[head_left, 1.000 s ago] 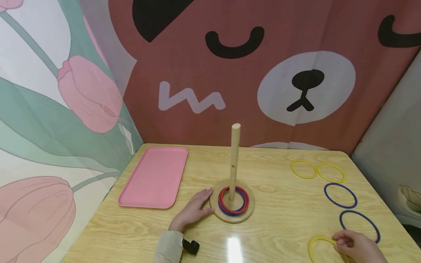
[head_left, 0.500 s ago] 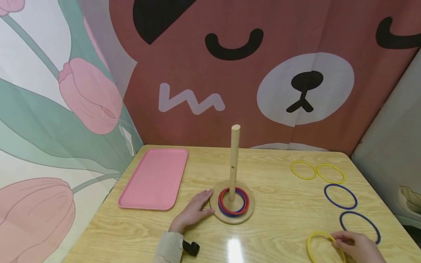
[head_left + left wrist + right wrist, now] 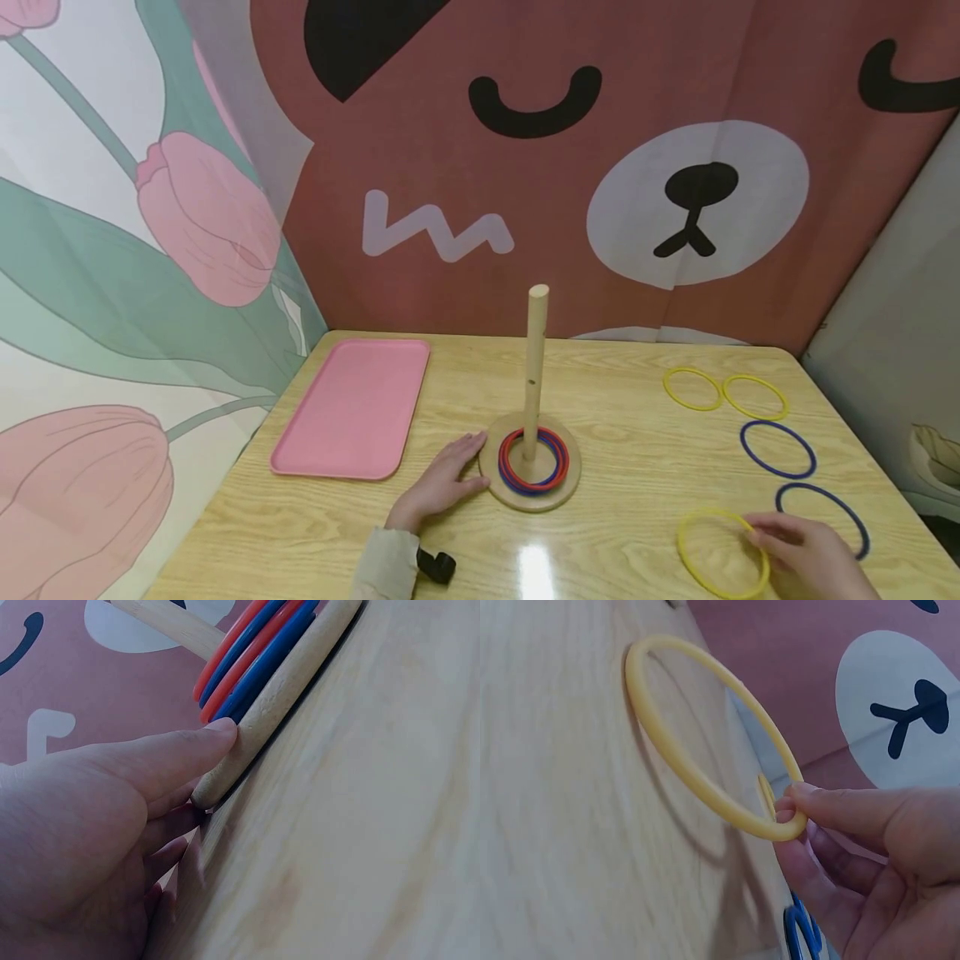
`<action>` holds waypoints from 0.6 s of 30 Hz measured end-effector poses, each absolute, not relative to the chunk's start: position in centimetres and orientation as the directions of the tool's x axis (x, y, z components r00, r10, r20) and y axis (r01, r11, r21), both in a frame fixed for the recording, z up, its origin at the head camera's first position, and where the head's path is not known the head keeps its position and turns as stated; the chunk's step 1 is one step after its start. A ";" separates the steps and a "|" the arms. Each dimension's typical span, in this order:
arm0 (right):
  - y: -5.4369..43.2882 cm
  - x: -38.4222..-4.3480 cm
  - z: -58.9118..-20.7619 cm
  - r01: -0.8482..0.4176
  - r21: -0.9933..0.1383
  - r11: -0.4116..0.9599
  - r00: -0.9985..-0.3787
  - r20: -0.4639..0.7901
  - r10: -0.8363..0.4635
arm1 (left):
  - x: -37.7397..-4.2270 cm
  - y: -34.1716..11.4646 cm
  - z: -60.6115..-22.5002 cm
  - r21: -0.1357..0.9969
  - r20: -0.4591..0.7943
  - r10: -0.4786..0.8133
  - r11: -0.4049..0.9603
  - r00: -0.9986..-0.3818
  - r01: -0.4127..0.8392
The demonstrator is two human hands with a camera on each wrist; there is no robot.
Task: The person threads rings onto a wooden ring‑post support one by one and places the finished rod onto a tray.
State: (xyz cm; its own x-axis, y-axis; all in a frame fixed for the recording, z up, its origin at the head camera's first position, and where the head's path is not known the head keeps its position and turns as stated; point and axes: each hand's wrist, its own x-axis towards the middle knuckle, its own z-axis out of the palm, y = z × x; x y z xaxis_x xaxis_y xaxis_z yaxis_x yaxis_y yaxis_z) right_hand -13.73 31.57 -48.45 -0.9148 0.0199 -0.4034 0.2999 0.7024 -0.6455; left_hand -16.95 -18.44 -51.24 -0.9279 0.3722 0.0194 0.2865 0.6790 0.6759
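Note:
My right hand (image 3: 813, 557) pinches a yellow ring (image 3: 681, 546) between thumb and fingers at the table's near right. In the right wrist view the ring (image 3: 664, 742) is tilted, its far side close to the tabletop and casting a shadow. A wooden peg (image 3: 536, 358) stands upright on a round base (image 3: 528, 503). Stacked red and blue rings (image 3: 251, 664) lie around its foot. My left hand (image 3: 442, 483) rests against the left side of the base, fingers extended; the left wrist view has the thumb (image 3: 221, 727) touching its edge.
Two yellow rings (image 3: 666, 392) lie at the back right of the table (image 3: 637, 417). Two blue rings (image 3: 780, 425) lie nearer, the closest one partly behind my right hand. A pink tray (image 3: 360, 408) sits at the left. Printed curtains (image 3: 420, 292) hang behind.
My right hand has raised the yellow ring slightly and shifted it leftward and away from me. The left hand, peg and stacked rings have stayed put.

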 end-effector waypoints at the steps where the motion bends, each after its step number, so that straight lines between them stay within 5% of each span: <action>1: 31.3 -13.8 -48.2 0.303 -0.653 0.694 -0.916 -0.401 0.022 | -17.0 -18.4 -51.2 0.676 0.019 0.372 0.679 -0.928 0.286; 18: 26.8 -14.7 -43.5 0.178 -0.860 0.479 -0.972 -0.229 -0.050 | -17.0 -18.4 -51.3 0.665 0.021 0.376 0.686 -0.926 0.294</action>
